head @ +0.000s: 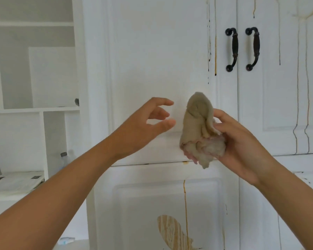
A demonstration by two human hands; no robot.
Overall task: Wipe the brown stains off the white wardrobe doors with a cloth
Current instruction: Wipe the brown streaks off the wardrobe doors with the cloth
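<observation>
My right hand (242, 139) grips a crumpled, brown-soiled cloth (200, 127) in front of the white wardrobe door (152, 60), held off the surface. My left hand (145, 127) hovers just left of the cloth with its fingers loosely spread and holds nothing. Brown drip stains (215, 51) run down the door's right edge beside the seam. More thin streaks (307, 87) mark the right-hand door. On the lower door a drip line (185, 204) leads down to a large brown smear (172, 233).
Two dark curved handles (231, 49) (253, 48) sit either side of the door seam. To the left stand open white shelves (34, 110) with a plastic bottle (64, 159) and papers (16, 181) on the lower ledge.
</observation>
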